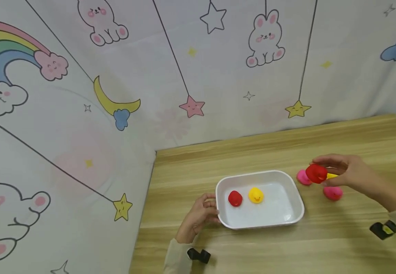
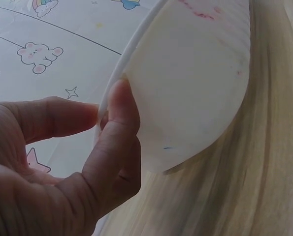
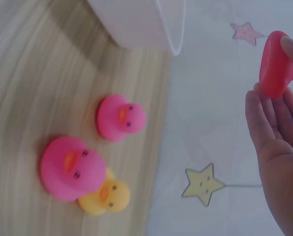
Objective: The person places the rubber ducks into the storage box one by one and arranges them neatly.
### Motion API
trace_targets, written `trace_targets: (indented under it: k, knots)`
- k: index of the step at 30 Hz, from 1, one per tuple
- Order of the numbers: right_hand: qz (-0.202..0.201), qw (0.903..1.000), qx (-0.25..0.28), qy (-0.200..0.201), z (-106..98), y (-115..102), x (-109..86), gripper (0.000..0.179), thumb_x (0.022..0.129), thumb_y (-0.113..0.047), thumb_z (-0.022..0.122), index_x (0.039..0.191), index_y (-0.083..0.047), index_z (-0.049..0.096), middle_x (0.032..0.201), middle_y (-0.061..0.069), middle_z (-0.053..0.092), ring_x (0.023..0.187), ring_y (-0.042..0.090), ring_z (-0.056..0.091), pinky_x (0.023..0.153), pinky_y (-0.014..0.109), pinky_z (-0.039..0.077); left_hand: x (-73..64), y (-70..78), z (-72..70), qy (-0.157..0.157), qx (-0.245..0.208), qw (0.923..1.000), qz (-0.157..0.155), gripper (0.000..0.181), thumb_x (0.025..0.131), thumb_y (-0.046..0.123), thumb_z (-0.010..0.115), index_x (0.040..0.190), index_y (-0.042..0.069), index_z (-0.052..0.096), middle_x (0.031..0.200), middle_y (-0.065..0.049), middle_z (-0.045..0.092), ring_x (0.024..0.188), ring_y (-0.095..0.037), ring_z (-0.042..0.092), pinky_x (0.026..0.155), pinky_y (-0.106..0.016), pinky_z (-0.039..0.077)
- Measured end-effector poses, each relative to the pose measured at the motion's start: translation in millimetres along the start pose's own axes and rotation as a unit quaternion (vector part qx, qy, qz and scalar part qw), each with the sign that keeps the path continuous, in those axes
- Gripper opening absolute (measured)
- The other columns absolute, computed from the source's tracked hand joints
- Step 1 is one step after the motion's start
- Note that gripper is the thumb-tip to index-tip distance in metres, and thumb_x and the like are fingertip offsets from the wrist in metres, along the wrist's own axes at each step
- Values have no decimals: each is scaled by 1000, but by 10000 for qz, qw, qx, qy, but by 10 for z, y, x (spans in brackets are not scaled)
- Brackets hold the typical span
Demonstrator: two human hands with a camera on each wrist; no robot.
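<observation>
My left hand (image 1: 200,215) pinches the left rim of a white plastic tub (image 1: 295,207), thumb on one side of the rim and fingers on the other in the left wrist view. Inside the tub lie a red rubber duck (image 1: 235,198) and a yellow rubber duck (image 1: 256,195). Right of the tub, my right hand (image 1: 350,173) holds another red rubber duck (image 1: 316,173) above the table between thumb and fingers. Below that hand stand two pink rubber ducks (image 3: 121,118) and a yellow one (image 3: 112,195), which the hand partly covers in the head view.
A wood-grain table (image 1: 253,251) carries everything. White cloth walls (image 1: 232,80) printed with bears, stars and a rainbow rise behind it and along its left side. Each wrist wears a black strap mount (image 1: 199,255).
</observation>
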State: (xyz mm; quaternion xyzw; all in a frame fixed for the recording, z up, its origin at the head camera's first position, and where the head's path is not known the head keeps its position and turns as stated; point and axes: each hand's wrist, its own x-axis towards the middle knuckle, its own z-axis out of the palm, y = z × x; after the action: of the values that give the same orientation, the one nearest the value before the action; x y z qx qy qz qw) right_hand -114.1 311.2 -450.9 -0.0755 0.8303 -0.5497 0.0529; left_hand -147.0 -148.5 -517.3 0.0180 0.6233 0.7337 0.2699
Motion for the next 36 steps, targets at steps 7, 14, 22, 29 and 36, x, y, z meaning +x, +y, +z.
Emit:
trace_targets:
  k: [7, 14, 22, 29, 36]
  knots:
    - [-402, 9990, -2, -194, 203, -165, 186, 59, 78, -3, 85, 131, 1, 60, 119, -7, 69, 106, -3, 63, 83, 23, 60, 43, 12, 2, -83, -24, 10000, 28, 53, 80, -20, 55, 130, -14, 39, 83, -5, 60, 62, -13, 62, 54, -26, 61]
    - [-448, 9973, -121, -565, 372, -283, 406, 57, 77, -6, 85, 130, -1, 63, 125, 16, 66, 109, 7, 65, 86, 26, 60, 25, -1, -13, -67, -103, 9999, 41, 53, 80, -20, 55, 130, -15, 37, 83, -4, 60, 60, -13, 62, 52, -25, 61]
    - [-833, 9881, -12, -1290, 550, -264, 638, 53, 76, 1, 83, 124, 6, 62, 120, 18, 66, 108, 29, 67, 86, 31, 62, 2, -15, -28, -75, -193, 9998, 55, 51, 80, -21, 53, 128, -12, 39, 83, -5, 60, 60, -11, 63, 53, -25, 60]
    - [-790, 9825, -472, -1618, 698, -186, 719, 51, 77, 0, 82, 124, 7, 61, 117, 14, 67, 106, 33, 66, 87, 35, 62, -3, -16, -14, -46, -164, 9998, 35, 52, 79, -21, 54, 128, -12, 40, 83, -6, 59, 60, -12, 62, 52, -24, 60]
    - [-729, 9789, -841, -1714, 862, -131, 749, 49, 77, -1, 82, 121, 5, 62, 115, 10, 67, 105, 33, 65, 89, 42, 61, -5, -19, 3, -7, -171, 9998, 47, 52, 79, -20, 53, 129, -13, 39, 83, -6, 58, 58, -12, 62, 51, -24, 60]
